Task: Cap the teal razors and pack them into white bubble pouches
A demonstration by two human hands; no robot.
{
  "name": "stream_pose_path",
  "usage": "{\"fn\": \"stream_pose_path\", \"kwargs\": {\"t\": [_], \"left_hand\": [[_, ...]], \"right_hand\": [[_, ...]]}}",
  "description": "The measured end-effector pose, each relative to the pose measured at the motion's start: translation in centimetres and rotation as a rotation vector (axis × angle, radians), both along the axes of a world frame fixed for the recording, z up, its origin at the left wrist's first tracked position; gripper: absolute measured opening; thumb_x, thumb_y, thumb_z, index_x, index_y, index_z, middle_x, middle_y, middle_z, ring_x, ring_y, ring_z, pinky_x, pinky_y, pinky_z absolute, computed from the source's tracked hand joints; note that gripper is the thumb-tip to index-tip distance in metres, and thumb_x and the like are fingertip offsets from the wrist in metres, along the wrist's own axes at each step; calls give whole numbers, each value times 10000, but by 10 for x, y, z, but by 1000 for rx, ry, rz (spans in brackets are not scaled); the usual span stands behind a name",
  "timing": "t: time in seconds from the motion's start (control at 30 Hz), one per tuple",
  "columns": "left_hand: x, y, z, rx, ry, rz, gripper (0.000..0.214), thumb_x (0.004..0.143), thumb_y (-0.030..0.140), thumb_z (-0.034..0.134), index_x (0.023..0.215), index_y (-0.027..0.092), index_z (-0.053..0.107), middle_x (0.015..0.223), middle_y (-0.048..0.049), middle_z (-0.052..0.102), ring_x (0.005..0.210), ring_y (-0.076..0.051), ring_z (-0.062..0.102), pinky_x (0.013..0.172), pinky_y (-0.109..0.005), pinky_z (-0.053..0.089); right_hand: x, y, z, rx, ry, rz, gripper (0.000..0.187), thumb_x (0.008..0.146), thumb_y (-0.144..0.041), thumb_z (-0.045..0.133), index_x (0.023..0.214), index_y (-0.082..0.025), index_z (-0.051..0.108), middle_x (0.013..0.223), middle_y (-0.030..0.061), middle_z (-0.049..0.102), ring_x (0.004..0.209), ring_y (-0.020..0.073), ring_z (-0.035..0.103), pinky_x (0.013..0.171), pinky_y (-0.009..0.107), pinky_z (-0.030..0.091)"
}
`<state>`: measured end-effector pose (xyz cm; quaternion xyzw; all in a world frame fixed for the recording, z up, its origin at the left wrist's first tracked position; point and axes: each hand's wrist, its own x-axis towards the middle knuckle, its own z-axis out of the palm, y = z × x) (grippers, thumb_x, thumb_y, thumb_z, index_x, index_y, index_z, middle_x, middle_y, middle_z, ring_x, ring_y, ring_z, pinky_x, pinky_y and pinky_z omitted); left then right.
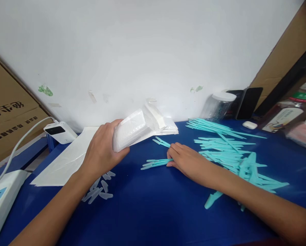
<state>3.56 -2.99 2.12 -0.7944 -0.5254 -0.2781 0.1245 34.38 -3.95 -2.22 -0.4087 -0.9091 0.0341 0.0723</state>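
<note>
My left hand (99, 148) is closed around a white plastic-wrapped pack (131, 130), holding it tilted above the table. Crumpled white wrapping (155, 118) shows just behind the pack. Lower down, my right hand (179, 157) grips a few slim turquoise eyebrow razors (156, 163), their ends poking out to the left. A couple more turquoise razors (161, 141) stick out by its knuckles; whether the fingers hold these too I cannot tell. Right of that hand lies a loose heap of turquoise razors (224, 155), partly hidden by my forearm. Small translucent blade caps (104, 186) lie scattered below my left hand.
White sheets or flat bags (63, 160) lie at the left on the blue table (153, 208). A white device (60, 132) with a cable and a power strip (6, 198) stand farther left. At the back right are a lidded clear jar (219, 106), a phone (249, 102) and a bottle (287, 112).
</note>
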Motion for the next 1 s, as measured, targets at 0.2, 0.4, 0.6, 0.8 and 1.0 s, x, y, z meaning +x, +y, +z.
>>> {"fn": "stream_pose_path", "kwargs": {"t": [0.2, 0.4, 0.6, 0.8, 1.0], "left_hand": [[-3, 5, 0, -22, 90, 13, 770, 831, 328, 739, 1527, 173, 448, 1321, -162, 662, 1156, -393, 639, 956, -532, 561], [-5, 8, -5, -48, 168, 4, 783, 839, 322, 729, 1550, 183, 432, 1298, -163, 665, 1161, -408, 630, 974, -565, 550], [-4, 10, -10, -71, 204, -5, 822, 838, 339, 748, 1568, 171, 410, 1303, -168, 661, 1161, -417, 624, 968, -570, 545], [9, 4, -22, -62, 211, -136, 813, 844, 247, 744, 1571, 192, 385, 1311, -147, 662, 1159, -389, 632, 1025, -566, 530], [33, -15, -32, -9, 201, -296, 847, 853, 184, 728, 1601, 203, 333, 1382, -145, 656, 1226, -375, 633, 1187, -602, 431]], "right_hand": [[33, 7, 24, -179, 134, -128, 220, 1143, -405, 444, 1022, -229, 499, 905, 57, 652, 721, 222, 573, 618, 323, 377], [79, 26, 44, -100, 290, -201, 306, 1117, -559, 411, 1083, -269, 503, 816, 26, 624, 659, 216, 526, 595, 330, 388], [90, 31, 52, 48, 342, -234, 250, 1109, -513, 456, 1080, -270, 508, 844, 44, 648, 675, 229, 550, 597, 338, 412], [55, 15, 40, 177, 224, -185, 239, 1126, -456, 486, 1112, -223, 540, 874, 48, 696, 642, 216, 594, 567, 319, 385], [17, 0, 26, 582, 352, 167, 126, 1100, -172, 523, 1118, -160, 647, 956, 107, 743, 861, 257, 642, 738, 382, 491]]}}
